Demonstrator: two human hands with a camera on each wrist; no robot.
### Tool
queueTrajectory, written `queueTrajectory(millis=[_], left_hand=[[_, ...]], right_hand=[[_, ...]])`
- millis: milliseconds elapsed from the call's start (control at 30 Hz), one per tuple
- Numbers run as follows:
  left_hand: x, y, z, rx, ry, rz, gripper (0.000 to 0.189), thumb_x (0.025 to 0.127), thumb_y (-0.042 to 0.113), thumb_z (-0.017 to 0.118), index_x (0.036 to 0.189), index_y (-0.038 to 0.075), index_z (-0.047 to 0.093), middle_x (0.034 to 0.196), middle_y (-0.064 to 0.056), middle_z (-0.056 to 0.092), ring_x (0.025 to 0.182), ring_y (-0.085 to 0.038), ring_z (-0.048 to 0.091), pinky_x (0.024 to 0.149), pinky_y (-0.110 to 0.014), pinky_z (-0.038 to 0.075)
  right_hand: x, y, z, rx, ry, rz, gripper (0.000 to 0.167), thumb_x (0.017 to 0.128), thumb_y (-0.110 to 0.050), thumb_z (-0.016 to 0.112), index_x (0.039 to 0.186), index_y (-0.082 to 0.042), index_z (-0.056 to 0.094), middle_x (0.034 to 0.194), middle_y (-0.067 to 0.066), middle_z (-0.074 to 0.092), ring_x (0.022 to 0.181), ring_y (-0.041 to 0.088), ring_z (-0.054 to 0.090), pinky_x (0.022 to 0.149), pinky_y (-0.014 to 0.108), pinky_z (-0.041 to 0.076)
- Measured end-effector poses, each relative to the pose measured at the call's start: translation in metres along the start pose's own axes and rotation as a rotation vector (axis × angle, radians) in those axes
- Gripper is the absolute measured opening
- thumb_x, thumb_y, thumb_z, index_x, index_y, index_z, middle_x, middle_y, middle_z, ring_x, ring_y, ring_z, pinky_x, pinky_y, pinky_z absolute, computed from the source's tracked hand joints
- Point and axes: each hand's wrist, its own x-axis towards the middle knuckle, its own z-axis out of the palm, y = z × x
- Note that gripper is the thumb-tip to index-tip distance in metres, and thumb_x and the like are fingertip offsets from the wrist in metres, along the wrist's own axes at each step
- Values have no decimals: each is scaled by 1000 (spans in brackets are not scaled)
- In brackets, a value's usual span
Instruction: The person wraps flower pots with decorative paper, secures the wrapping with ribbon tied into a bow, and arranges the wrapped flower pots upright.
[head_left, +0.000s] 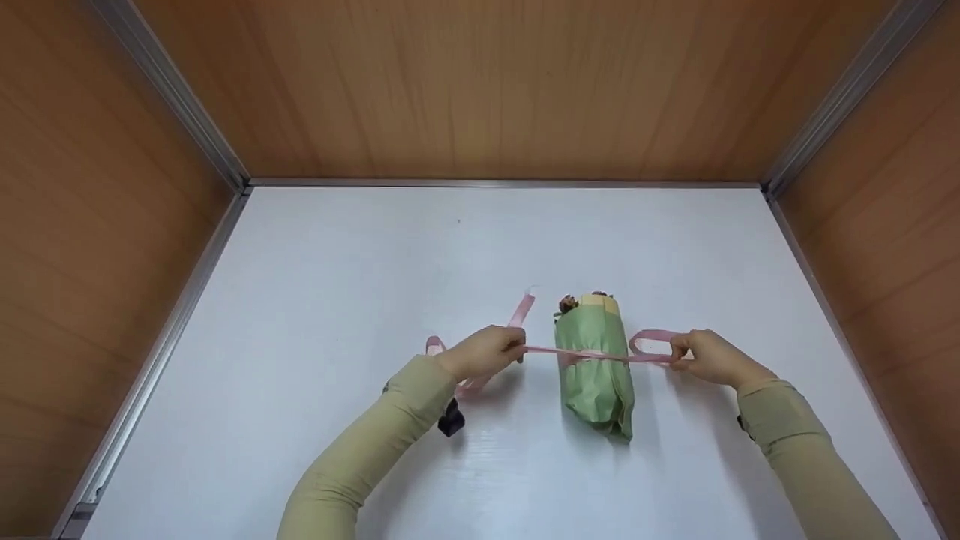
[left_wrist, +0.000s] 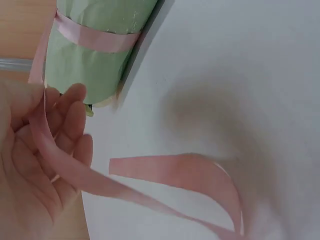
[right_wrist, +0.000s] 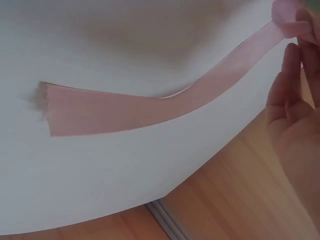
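Note:
A bundle in green wrapping paper [head_left: 596,390] lies on the white tabletop, with small dark reddish flower heads [head_left: 568,303] and a yellowish inner layer at its far end. A pink ribbon [head_left: 541,349] circles the middle of the bundle and stretches out to both sides. Left of the bundle, my left hand [head_left: 487,351] pinches the ribbon between thumb and index finger; its other fingers are loosely bent in the left wrist view, and a long tail of ribbon [left_wrist: 90,180] hangs past the palm. On the other side, my right hand [head_left: 709,356] pinches the ribbon, which bends in a loop there.
A small black object [head_left: 451,420] lies beside the left forearm; its kind is unclear. Brown wood-grain panels [head_left: 480,90] with metal edge strips [head_left: 502,182] bound the white tabletop [head_left: 337,262] at the back and both sides. A loose ribbon end [right_wrist: 75,110] shows in the right wrist view.

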Motion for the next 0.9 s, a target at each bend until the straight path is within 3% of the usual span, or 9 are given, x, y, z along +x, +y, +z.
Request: queueTrajectory(millis=[167,267,400,567,633,700,900], left_hand=[[6,13,8,-32,23,-27,21,97,16,53,112,2,55,94,-10,67,78,-14,57,74,-28,49],[12,22,16,-50,19,34,32,95,20,56,121,2,51,104,-12,66,91,-19,61,82,-28,50],[20,30,28,24,52,128,34,93,24,60,121,5,53,115,-11,60,109,-21,56,94,-27,45],[26,36,39,61,103,146,27,92,22,62,114,6,56,110,-9,57,104,-21,55,90,-24,45],[28,37,41,66,122,152,25,92,22,62,111,6,57,108,-8,57,101,-19,55,88,-23,45],[30,38,43,74,136,156,24,92,22,62,109,6,57,106,-7,57,99,-17,55,88,-22,46],[34,37,47,102,173,177,19,93,23,61,100,5,60,99,-7,57,90,-14,54,83,-22,46]], right_hand=[[3,-9,8,3,5,4,10,83,-4,67,74,-6,61,75,3,58,70,17,44,61,29,35],[5,-13,11,7,6,2,11,83,-5,66,73,-6,60,73,2,55,68,16,43,60,28,35],[8,-20,16,2,6,7,6,87,-8,63,80,-8,63,75,1,58,65,14,43,57,27,36],[11,-28,25,-17,74,-139,8,87,-11,63,95,-13,65,84,-3,62,75,13,50,67,30,44],[12,-32,28,25,98,-205,7,86,-8,64,93,-9,64,87,-2,61,80,13,52,72,30,46],[12,-36,29,117,87,-220,4,87,-6,61,90,-5,61,84,1,59,78,14,53,70,30,46],[12,-47,35,365,35,-45,11,95,-10,50,90,-1,55,71,3,49,60,13,45,55,25,39]])
